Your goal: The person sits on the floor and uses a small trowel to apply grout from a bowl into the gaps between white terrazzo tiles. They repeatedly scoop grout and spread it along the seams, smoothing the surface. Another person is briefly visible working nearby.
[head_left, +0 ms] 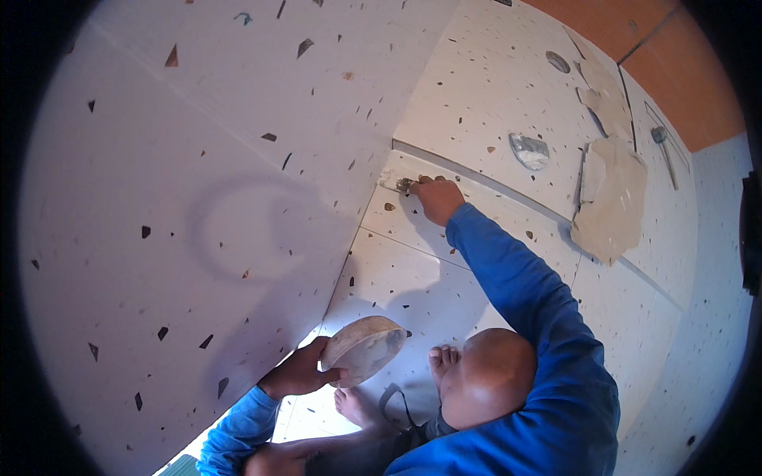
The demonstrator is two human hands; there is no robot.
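Observation:
My left hand (305, 369) grips the rim of a shallow, pale bowl (363, 349), tilted so that its whitish, smeared inside shows. It is held low, beside the speckled wall and above the floor. My right hand (439, 198) is stretched far forward, its fingers closed on a small scraper (403, 185); only the tool's end shows beyond them. The scraper meets the speckled floor tile (421, 213) close to the corner where the wall meets a low step (484, 178). A whitish smear lies around its tip.
On the raised surface lie a grey piece smeared with white paste (529, 151), torn cardboard (611, 202) overhanging the step, and a mallet (665, 151). A round drain-like disc (558, 61) is farther back. The speckled wall (198, 238) stands close on my left. My bare knee (496, 373) is below my right arm.

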